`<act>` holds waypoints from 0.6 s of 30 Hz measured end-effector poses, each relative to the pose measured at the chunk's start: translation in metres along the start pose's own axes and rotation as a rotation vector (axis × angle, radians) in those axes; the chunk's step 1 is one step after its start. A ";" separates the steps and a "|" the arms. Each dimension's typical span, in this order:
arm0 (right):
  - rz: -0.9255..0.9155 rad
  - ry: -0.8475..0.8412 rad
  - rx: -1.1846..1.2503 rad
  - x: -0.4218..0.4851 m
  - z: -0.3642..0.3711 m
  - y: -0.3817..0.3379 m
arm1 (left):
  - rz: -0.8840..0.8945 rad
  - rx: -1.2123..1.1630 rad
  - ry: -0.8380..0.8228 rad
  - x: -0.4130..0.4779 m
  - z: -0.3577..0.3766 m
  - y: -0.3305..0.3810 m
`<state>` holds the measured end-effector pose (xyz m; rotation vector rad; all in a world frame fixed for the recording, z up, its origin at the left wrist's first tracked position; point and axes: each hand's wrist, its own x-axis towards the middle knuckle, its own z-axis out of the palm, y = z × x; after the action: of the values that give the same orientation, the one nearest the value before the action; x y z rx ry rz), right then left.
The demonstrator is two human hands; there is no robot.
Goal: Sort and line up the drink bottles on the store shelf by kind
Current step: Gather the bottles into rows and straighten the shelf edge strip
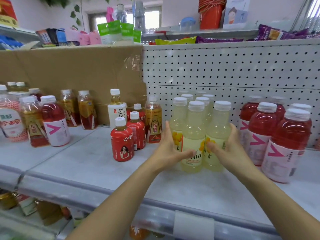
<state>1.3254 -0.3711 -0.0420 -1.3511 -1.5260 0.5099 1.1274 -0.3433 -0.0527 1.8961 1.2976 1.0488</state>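
Several pale yellow lemon drink bottles [195,125] stand in a tight cluster at the middle of the grey shelf [97,163]. My left hand [170,149] presses flat against the cluster's left side, and my right hand [228,144] presses against its right side, thumbs on the front labels. Red drink bottles with pink-marked white labels [284,135] stand grouped to the right. Small red-labelled tea bottles [123,141] stand to the left, with a white tea bottle [116,108] and an amber energy drink bottle [153,120] behind them.
At far left stand mixed amber bottles [86,110], one red bottle [53,122] and a pink-labelled bottle [10,118]. A cardboard sheet [72,71] and white pegboard [233,70] back the shelf. Snack packs lie on the upper shelf; more bottles sit on the shelf below.
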 end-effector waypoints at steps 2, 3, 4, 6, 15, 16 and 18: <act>-0.038 0.112 -0.056 -0.006 0.003 -0.008 | 0.074 0.061 0.067 -0.014 -0.002 0.005; -0.110 0.207 -0.096 -0.010 0.006 -0.015 | 0.112 0.093 0.099 -0.023 -0.005 0.007; -0.222 0.302 -0.129 -0.013 0.009 -0.024 | 0.161 0.139 0.143 -0.032 -0.011 0.009; -0.446 0.431 -0.142 -0.021 0.018 -0.046 | 0.308 0.236 0.263 -0.047 -0.030 0.013; -0.614 0.120 -0.098 -0.011 0.113 -0.106 | 0.262 -0.013 0.838 0.000 -0.166 -0.038; -0.533 0.053 -0.126 -0.008 0.127 -0.110 | 0.148 -0.023 0.787 0.014 -0.178 -0.047; -0.379 -0.064 -0.198 -0.002 0.154 -0.114 | 0.014 -0.006 0.585 0.038 -0.194 -0.064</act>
<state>1.1363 -0.3616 -0.0130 -1.1585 -1.8715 0.1679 0.9382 -0.2774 0.0021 1.6490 1.5815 1.6923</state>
